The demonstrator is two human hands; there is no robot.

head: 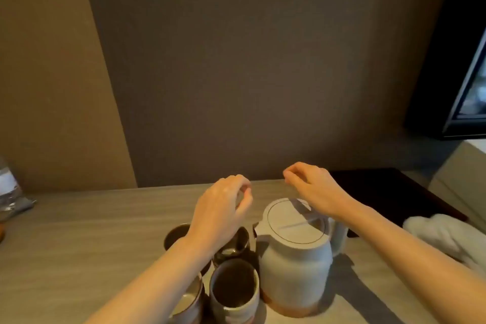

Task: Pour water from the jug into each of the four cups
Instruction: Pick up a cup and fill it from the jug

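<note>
The jug [295, 255] stands upright on the table [105, 218], lid on, handle to its right directly beneath the right hand [313, 189], the nearer; both hands hover empty, fingers loosely curled, left hand [221, 208] above the four cups [234, 289].

a pale wood-grain table [105, 231] carries 4 cups [234, 294], a jug [295, 268], a white towel [447, 237] and a dark tray [389, 192].

The jug [294, 268] is glazed pale grey-white with a rust-brown band at its base, and a thin dark ring is drawn on its lid [295, 221]. The cups [234, 289] are coloured dark brown inside and mottled cream outside. A pale wood grain is shown by the table [92, 231].
</note>
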